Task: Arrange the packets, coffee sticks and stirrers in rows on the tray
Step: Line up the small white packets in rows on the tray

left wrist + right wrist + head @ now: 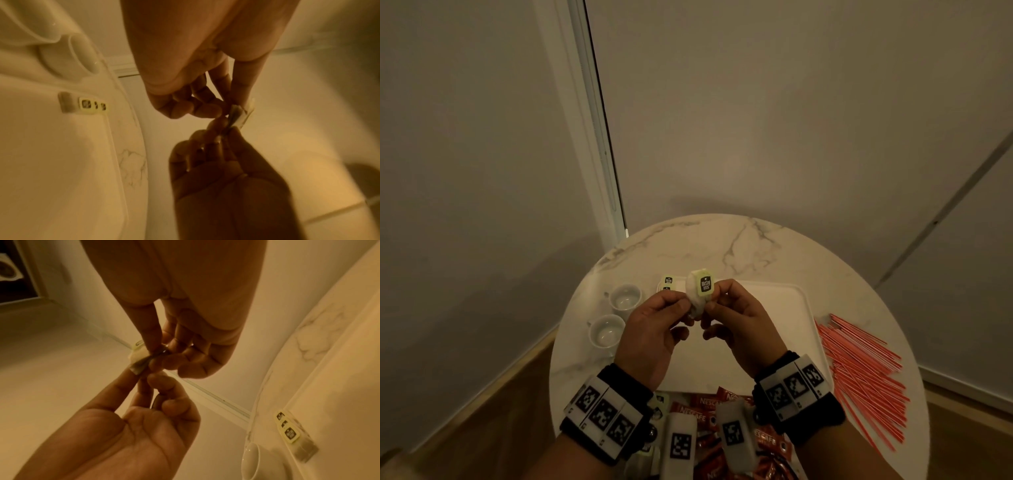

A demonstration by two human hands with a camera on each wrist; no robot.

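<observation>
Tea packet [701,291] sits pinched between my left hand [654,329] and right hand [739,325] above the tray [784,308]. Only a few packets [667,283] lie placed at its far corner; coffee sticks [702,411] and stirrers [866,377] remain off-tray, so I judge it early.

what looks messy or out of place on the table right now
The red stirrers lie in a loose, crisscrossed heap on the table right of the tray, and the red coffee sticks are jumbled at its near edge. Nothing looks spilled or damaged.
</observation>
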